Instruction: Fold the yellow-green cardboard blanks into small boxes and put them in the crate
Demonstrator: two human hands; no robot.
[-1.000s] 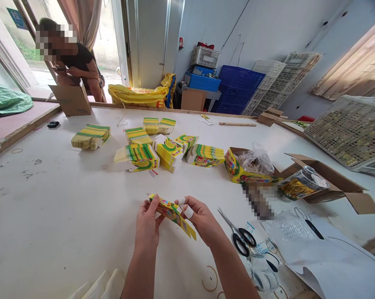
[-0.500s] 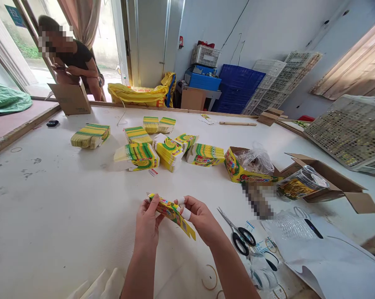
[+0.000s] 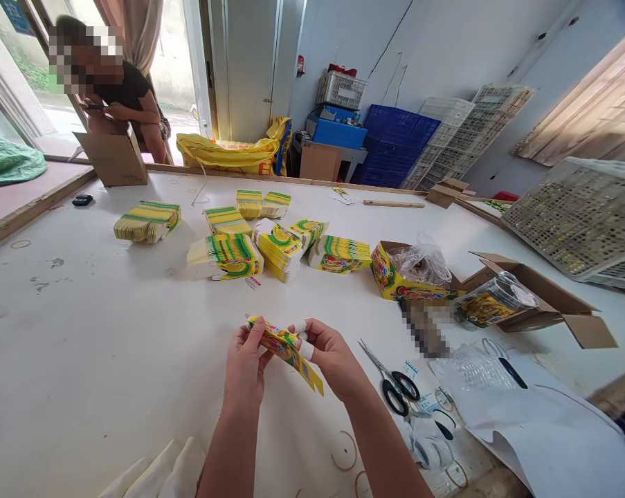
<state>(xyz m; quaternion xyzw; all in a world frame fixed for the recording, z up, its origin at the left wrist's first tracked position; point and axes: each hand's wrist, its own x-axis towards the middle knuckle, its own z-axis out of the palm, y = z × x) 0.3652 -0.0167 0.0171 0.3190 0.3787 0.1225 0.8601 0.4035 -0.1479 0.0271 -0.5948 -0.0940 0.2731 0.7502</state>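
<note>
Between my two hands, above the white table, is a small yellow-green printed carton, slanting down to the right with notched flaps at its lower end. My left hand grips its upper left end, thumb on top. My right hand, with white tape round its fingertips, pinches the carton's upper edge near the middle. The underside of the carton and some left fingers are hidden. Beyond the hands stand several stacks of flattened cartons, including one stack straight ahead and another left of it.
Black-handled scissors lie right of my right arm, near tape rolls and rubber bands. Farther right are an opened yellow box with a plastic bag, a clear jar and a cardboard box. A person sits beyond the table.
The view has shifted slightly, so the table's contents appear a little higher and farther left. Both hands keep nearly the same hold on the carton.
</note>
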